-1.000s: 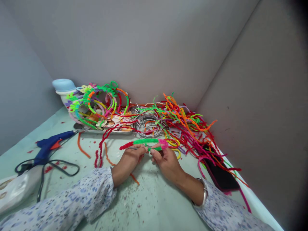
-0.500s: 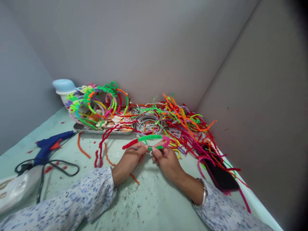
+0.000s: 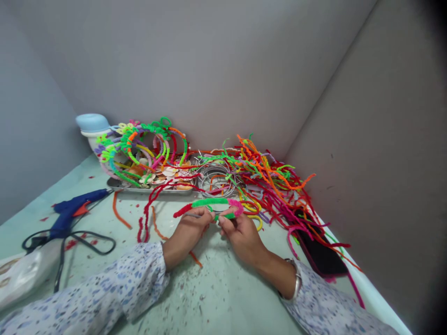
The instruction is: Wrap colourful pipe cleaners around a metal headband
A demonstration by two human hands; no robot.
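The left hand (image 3: pixel 186 232) and the right hand (image 3: pixel 240 235) are both pinching a thin ring wrapped in fuzzy red, green and pink pipe cleaner (image 3: pixel 209 204). They are holding it just above the pale green bench (image 3: pixel 216 298), in front of the flat metal tray (image 3: pixel 146 190) and a little to its right. The left hand's fingers are closing on a bare grey stretch of the ring near the red end. The right hand's thumb and forefinger are gripping a loose green pipe cleaner tail (image 3: pixel 225 216) under the pink end.

On the tray, a stack of finished multicoloured fuzzy hoops (image 3: pixel 139 149) is leaning over pale shell-like pieces. Just right of the tray, bare metal rings (image 3: pixel 214 179) are lying in a pile. Further right, a tangled heap of loose pipe cleaners (image 3: pixel 275 186) is spreading along the wall. A black phone in a pink case (image 3: pixel 316 251) is lying at the heap's near edge, well right of the tray. Left of the tray, a blue glue gun (image 3: pixel 70 211) with a black cord is lying with its nozzle pointing at the tray's corner. Behind the tray's left end, a white container with a light blue lid (image 3: pixel 92 128) is standing. A wavy red pipe cleaner (image 3: pixel 148 209) is trailing from the tray's front edge.
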